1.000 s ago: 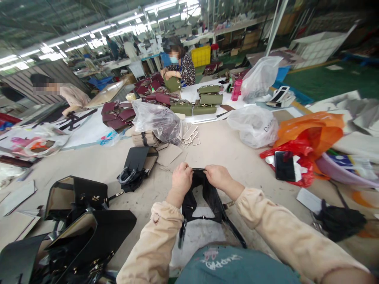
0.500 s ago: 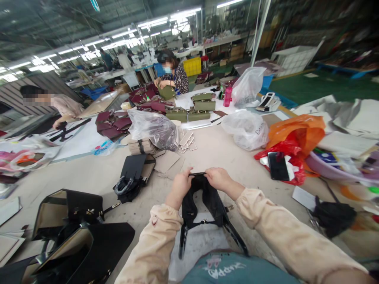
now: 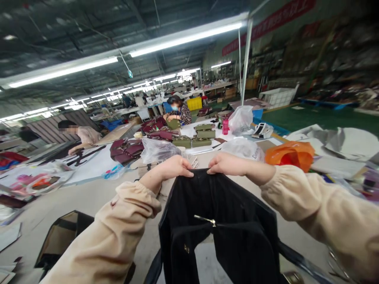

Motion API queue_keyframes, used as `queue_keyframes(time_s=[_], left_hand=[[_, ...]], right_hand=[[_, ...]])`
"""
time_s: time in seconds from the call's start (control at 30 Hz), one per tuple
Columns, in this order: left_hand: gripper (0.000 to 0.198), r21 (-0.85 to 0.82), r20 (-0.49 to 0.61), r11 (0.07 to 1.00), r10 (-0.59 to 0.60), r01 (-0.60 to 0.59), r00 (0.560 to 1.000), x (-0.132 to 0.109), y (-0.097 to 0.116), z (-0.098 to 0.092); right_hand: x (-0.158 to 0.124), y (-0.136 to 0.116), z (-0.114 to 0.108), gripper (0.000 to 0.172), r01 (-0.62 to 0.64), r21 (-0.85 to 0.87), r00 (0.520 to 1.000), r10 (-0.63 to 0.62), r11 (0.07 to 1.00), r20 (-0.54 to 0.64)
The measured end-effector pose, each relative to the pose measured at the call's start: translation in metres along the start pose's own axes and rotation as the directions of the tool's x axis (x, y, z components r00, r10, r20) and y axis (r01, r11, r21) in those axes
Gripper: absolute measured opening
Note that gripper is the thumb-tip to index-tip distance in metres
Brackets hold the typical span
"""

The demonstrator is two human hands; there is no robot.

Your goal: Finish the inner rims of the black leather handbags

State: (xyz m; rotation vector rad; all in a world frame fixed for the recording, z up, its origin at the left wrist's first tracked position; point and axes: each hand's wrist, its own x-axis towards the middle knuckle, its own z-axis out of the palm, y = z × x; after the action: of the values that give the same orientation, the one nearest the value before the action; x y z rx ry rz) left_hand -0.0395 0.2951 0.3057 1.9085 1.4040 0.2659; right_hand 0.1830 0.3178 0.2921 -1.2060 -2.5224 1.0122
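A black bag (image 3: pixel 242 205) hangs upright in front of me, its top edge stretched between my two hands. My left hand (image 3: pixel 174 167) pinches the left part of that edge between thumb and fingers. The right part of the same edge is gripped by my right hand (image 3: pixel 227 163). Below the edge, a metal zipper pull (image 3: pixel 211 222) shows on the dark fabric, with an opening under it through which a pale surface is seen. A black strap (image 3: pixel 304 260) runs down to the right. The bag's bottom lies outside the picture.
Another black bag with a tan inside (image 3: pixel 63 232) stands at the left on the worktable (image 3: pixel 100 207). Farther off are maroon bags (image 3: pixel 126 150), green bags (image 3: pixel 204 134), clear plastic bags (image 3: pixel 160 150) and an orange bag (image 3: pixel 291 156). Co-workers sit at the far side and left.
Both hands have raised the black bag from the table toward my face, so it looks much larger and its zipper shows. The view has tilted upward.
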Motion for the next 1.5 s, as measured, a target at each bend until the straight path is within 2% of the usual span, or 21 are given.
queue_keyframes(time_s=[0.1, 0.27, 0.5, 0.67, 0.77, 0.83, 0.97, 1.07, 1.17, 1.3, 1.5], left_hand=[[0.023, -0.015, 0.004, 1.000, 0.024, -0.024, 1.000, -0.022, 0.032, -0.014], [0.021, 0.005, -0.014, 0.999, 0.032, -0.032, 0.999, -0.058, 0.065, -0.012], [0.023, -0.080, -0.083, 0.996, 0.040, -0.047, 0.996, -0.090, 0.090, -0.010], [0.025, 0.043, -0.153, 0.998, 0.053, -0.047, 0.987, -0.095, 0.095, -0.014], [0.024, 0.125, -0.187, 0.992, 0.055, -0.032, 0.981, -0.086, 0.085, -0.009], [0.022, 0.174, -0.210, 0.984, 0.062, -0.026, 0.976, -0.076, 0.070, 0.002], [0.019, 0.276, -0.299, 0.961, 0.053, 0.033, 0.953, -0.054, 0.022, 0.041], [0.016, 0.279, -0.293, 0.958, 0.023, 0.062, 0.956, -0.042, -0.013, 0.075], [0.014, 0.272, -0.283, 0.958, -0.011, 0.091, 0.959, -0.038, -0.038, 0.102], [0.017, 0.239, -0.291, 0.963, -0.051, 0.124, 0.955, -0.040, -0.056, 0.130], [0.014, 0.143, -0.320, 0.981, -0.082, 0.134, 0.944, -0.048, -0.068, 0.172]], right_hand=[[-0.022, -0.022, -0.019, 0.024, 0.034, 0.081, 0.999, -0.034, 0.996, -0.011], [-0.055, -0.041, -0.027, 0.024, 0.072, 0.108, 0.997, -0.074, 0.992, 0.015], [-0.083, -0.061, -0.036, 0.027, 0.155, 0.079, 0.987, -0.151, 0.985, -0.051], [-0.085, -0.064, -0.039, 0.026, 0.191, 0.031, 0.979, -0.188, 0.981, -0.080], [-0.072, -0.053, -0.031, 0.027, 0.226, -0.039, 0.967, -0.229, 0.973, -0.115], [-0.059, -0.038, -0.016, 0.026, 0.249, -0.096, 0.956, -0.261, 0.964, -0.132], [-0.031, 0.000, 0.034, 0.025, 0.257, -0.160, 0.948, -0.281, 0.953, -0.150], [-0.018, 0.026, 0.076, 0.024, 0.225, -0.186, 0.953, -0.256, 0.956, -0.162], [-0.013, 0.043, 0.108, 0.023, 0.191, -0.221, 0.960, -0.229, 0.956, -0.164], [-0.018, 0.058, 0.131, 0.026, 0.160, -0.254, 0.969, -0.201, 0.954, -0.142], [-0.038, 0.077, 0.159, 0.027, 0.135, -0.309, 0.979, -0.175, 0.942, -0.105]])
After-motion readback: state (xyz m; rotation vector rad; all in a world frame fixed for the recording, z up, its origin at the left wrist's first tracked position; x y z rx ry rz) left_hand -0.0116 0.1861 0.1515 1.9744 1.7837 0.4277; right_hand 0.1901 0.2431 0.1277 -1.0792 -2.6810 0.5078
